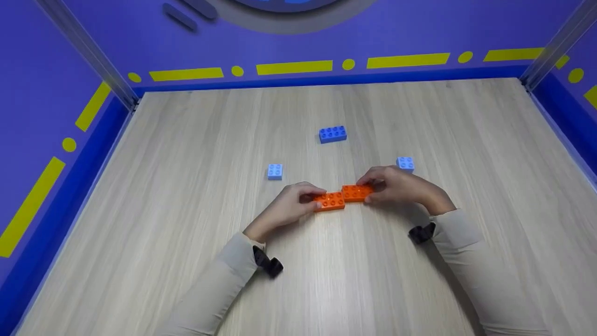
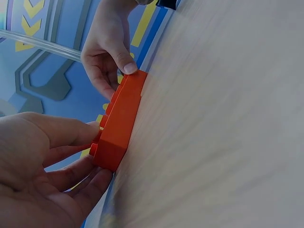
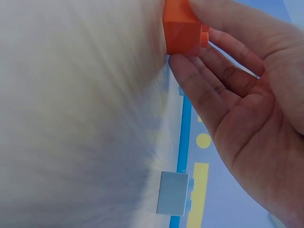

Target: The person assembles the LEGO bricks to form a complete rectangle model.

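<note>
Two orange toy bricks lie end to end on the wooden table, slightly offset from each other, studs up. My left hand pinches the left orange brick between thumb and fingers at its outer end. At the opposite end, my right hand grips the right orange brick the same way. Seen from the left wrist, the near orange brick sits low against the tabletop, thumb above its studs. In the right wrist view, fingertips press the end of the other orange brick.
A blue brick lies farther back on the table. One light blue brick sits to the left of the hands. Another light blue brick is just behind the right hand, partly covered by it. Blue-purple walls enclose the table's back and sides.
</note>
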Demonstrator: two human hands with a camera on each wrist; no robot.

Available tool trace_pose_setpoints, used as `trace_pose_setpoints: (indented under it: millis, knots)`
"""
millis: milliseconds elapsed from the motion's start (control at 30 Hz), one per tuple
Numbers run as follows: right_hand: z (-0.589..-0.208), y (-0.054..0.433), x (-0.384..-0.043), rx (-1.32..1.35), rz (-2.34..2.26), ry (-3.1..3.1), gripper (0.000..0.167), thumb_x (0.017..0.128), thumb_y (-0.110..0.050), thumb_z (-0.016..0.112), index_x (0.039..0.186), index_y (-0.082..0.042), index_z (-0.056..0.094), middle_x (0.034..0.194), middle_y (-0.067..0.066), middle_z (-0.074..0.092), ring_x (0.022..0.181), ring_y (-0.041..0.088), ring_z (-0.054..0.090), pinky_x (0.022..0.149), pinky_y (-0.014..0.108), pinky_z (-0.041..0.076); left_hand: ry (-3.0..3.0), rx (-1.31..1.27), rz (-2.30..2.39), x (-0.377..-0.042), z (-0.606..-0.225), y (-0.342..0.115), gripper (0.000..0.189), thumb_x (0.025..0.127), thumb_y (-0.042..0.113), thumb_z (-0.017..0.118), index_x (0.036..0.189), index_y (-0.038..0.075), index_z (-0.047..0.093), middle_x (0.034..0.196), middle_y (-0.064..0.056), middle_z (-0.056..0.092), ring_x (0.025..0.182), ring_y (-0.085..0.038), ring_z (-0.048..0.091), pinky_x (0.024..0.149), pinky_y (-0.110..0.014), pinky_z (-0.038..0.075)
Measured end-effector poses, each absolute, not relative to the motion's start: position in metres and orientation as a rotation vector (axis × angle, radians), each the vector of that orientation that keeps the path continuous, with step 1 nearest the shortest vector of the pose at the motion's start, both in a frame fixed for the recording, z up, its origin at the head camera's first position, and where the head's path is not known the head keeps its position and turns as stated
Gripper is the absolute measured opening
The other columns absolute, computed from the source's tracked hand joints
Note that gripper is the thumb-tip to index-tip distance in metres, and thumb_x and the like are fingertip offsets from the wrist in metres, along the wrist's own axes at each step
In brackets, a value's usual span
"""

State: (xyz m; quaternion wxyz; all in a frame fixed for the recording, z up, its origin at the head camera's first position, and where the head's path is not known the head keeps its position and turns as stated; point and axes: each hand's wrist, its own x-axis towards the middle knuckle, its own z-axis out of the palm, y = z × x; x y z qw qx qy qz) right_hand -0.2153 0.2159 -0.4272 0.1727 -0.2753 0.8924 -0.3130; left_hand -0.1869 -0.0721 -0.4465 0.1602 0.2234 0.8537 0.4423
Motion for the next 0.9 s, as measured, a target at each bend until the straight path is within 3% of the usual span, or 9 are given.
trace_pose_setpoints:
  millis: [367,900]
  knots:
    - [-0.429,0.217,-0.216,-0.820,-0.886,2.526,0.033,0.081,-0.017,0.077,0.112,-0.010,0.070,0.110,0.006,0.068,0.101,0.023,0.062,0.092,0.044,0.052,2.426,0.597,1.356,-0.190,-0.451,-0.074,0.032,0.091,0.015,0.065,0.122,0.009,0.066,0.123,-0.006,0.064,0.118,-0.021,0.056,0.106,-0.037,0.042]
    - [-0.427,0.219,-0.212,-0.803,-0.917,2.501,0.034,0.078,-0.015,0.079,0.110,-0.011,0.070,0.109,0.005,0.068,0.100,0.020,0.063,0.090,0.040,0.053,2.323,0.464,1.573,-0.192,-0.462,-0.073,0.031,0.090,0.010,0.066,0.120,0.005,0.065,0.125,-0.011,0.064,0.118,-0.022,0.059,0.100,-0.029,0.048]
